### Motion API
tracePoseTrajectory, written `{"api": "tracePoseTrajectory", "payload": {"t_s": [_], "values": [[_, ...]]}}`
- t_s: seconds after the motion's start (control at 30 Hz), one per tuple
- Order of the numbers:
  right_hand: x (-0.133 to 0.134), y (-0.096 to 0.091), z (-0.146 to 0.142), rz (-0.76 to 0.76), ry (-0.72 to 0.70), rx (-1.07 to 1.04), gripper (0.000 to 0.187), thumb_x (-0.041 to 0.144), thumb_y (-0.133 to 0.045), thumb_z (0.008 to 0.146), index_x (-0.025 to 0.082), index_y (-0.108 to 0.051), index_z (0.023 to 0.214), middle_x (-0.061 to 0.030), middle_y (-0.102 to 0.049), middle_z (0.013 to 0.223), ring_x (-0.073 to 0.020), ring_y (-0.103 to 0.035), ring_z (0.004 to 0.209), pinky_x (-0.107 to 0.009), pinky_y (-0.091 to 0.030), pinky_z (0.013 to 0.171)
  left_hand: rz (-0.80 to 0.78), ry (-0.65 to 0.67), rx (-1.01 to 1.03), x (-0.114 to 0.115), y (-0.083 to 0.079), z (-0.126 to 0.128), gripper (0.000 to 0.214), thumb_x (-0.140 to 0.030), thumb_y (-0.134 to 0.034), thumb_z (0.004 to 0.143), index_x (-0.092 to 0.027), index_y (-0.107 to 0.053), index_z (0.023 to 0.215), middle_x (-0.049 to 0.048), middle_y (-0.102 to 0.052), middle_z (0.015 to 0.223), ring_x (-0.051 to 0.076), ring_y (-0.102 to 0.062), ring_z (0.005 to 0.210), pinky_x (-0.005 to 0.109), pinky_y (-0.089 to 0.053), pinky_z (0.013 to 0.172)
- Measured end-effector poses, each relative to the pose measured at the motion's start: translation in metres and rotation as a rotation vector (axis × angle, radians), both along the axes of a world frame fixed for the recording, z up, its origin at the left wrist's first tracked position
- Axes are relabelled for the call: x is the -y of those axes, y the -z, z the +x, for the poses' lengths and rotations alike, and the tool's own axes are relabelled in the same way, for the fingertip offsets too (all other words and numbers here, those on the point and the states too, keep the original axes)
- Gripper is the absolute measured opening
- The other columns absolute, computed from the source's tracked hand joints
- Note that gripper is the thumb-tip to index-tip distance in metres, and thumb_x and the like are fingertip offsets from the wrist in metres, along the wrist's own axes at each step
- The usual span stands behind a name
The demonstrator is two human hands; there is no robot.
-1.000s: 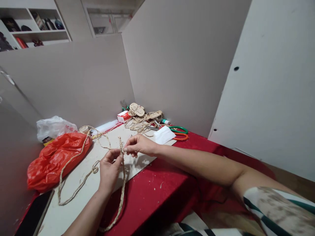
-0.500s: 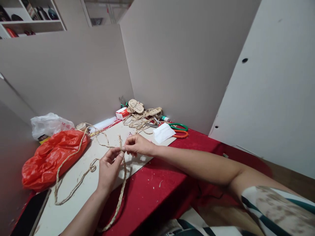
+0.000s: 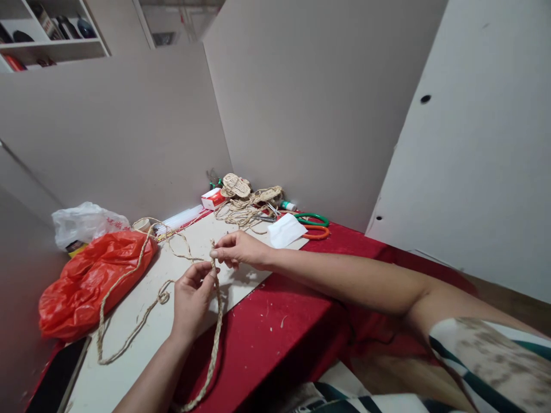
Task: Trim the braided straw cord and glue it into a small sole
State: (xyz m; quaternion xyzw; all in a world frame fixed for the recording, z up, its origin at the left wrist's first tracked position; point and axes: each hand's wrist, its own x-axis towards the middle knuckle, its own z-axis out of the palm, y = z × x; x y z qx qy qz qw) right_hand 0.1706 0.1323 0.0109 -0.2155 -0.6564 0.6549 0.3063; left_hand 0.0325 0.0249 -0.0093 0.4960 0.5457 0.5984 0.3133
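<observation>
A tan braided straw cord (image 3: 217,332) stands up between my fingers and hangs down over the table's front edge. My left hand (image 3: 193,292) pinches it between thumb and fingertips. Just above, my right hand (image 3: 241,250) grips the cord near its upper end, thumb and forefinger closed on it. A thinner twisted straw rope (image 3: 129,338) with a small knotted loop lies to the left, running over a red plastic bag; whether it joins the braid is hidden behind my left hand.
On the red cloth (image 3: 275,332) lies a pale board (image 3: 129,376). Behind my hands are coiled straw cords (image 3: 241,215), woven straw pieces (image 3: 236,184), a white paper (image 3: 287,230) and green-and-orange-handled scissors (image 3: 316,232). At left sit the red plastic bag (image 3: 94,281) and a black slab (image 3: 60,373). Grey partitions enclose the back.
My right hand has shifted slightly up along the braided cord, so the two hands are a little farther apart. The left hand keeps its pinch. The view has tilted slightly.
</observation>
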Motion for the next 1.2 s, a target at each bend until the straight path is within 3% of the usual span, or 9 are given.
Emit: {"api": "tracePoseTrajectory", "payload": {"t_s": [0.27, 0.37, 0.63, 0.73, 0.93, 1.1, 1.2], "values": [[0.0, 0.002, -0.008, 0.103, -0.057, -0.1, 0.033, 0.04, -0.075, 0.066, 0.011, -0.059, 0.061, 0.004, -0.054, 0.048, -0.0042, -0.044, 0.039, -0.018, -0.034, 0.039, -0.012, -0.003, -0.002, 0.001, -0.002, -0.001, 0.028, -0.036, -0.073, 0.074, -0.016, -0.068, 0.093, 0.0045, -0.071, 0.08, 0.015, -0.062, 0.071, 0.023, -0.046, 0.062], [0.001, 0.001, -0.009, 0.144, -0.102, -0.095, 0.035, 0.043, -0.073, 0.069, 0.01, -0.061, 0.064, 0.0022, -0.057, 0.052, -0.0044, -0.045, 0.042, -0.018, -0.035, 0.042, -0.006, -0.02, -0.044, 0.001, -0.003, -0.002, 0.025, -0.038, -0.073, 0.074, -0.016, -0.069, 0.085, 0.0041, -0.07, 0.074, 0.015, -0.061, 0.067, 0.024, -0.046, 0.062], [-0.009, 0.0, -0.011, 0.028, -0.063, -0.128, 0.041, 0.045, -0.076, 0.065, 0.012, -0.065, 0.085, 0.0037, -0.059, 0.058, -0.0054, -0.048, 0.045, -0.018, -0.038, 0.041, -0.036, -0.091, -0.096, 0.001, -0.004, -0.002, 0.027, -0.042, -0.072, 0.074, -0.017, -0.071, 0.082, -0.0004, -0.06, 0.059, 0.014, -0.057, 0.059, 0.024, -0.044, 0.057], [-0.013, 0.003, -0.009, 0.061, -0.067, -0.16, 0.036, 0.043, -0.075, 0.067, 0.011, -0.066, 0.082, 0.0037, -0.058, 0.056, -0.0048, -0.046, 0.043, -0.018, -0.038, 0.041, -0.052, -0.103, -0.154, 0.0, -0.004, -0.001, 0.029, -0.043, -0.072, 0.073, -0.017, -0.072, 0.085, -0.0011, -0.058, 0.057, 0.014, -0.055, 0.057, 0.024, -0.043, 0.056], [-0.013, 0.004, -0.002, 0.138, -0.092, -0.213, 0.023, 0.032, -0.069, 0.073, 0.01, -0.064, 0.072, 0.0026, -0.059, 0.056, -0.0034, -0.046, 0.043, -0.017, -0.036, 0.042, -0.066, -0.077, -0.251, 0.0, -0.004, 0.002, 0.024, -0.041, -0.071, 0.075, -0.018, -0.071, 0.084, 0.0016, -0.064, 0.069, 0.013, -0.055, 0.061, 0.024, -0.046, 0.062], [-0.012, 0.005, 0.001, 0.121, -0.132, -0.258, 0.02, 0.029, -0.069, 0.074, 0.01, -0.064, 0.074, 0.0042, -0.056, 0.055, -0.0031, -0.045, 0.044, -0.016, -0.035, 0.042, -0.162, -0.134, -0.298, 0.001, -0.005, -0.001, 0.037, -0.041, -0.071, 0.076, -0.019, -0.068, 0.105, 0.0028, -0.07, 0.073, 0.016, -0.061, 0.065, 0.027, -0.048, 0.065], [-0.014, 0.007, -0.001, 0.12, -0.169, -0.291, 0.017, 0.026, -0.069, 0.074, 0.01, -0.063, 0.075, 0.0041, -0.057, 0.056, -0.003, -0.046, 0.045, -0.016, -0.037, 0.043, -0.117, -0.169, -0.36, 0.0, -0.007, -0.004, 0.027, -0.039, -0.072, 0.074, -0.02, -0.071, 0.094, 0.0045, -0.072, 0.084, 0.019, -0.065, 0.077, 0.03, -0.05, 0.074]]}}
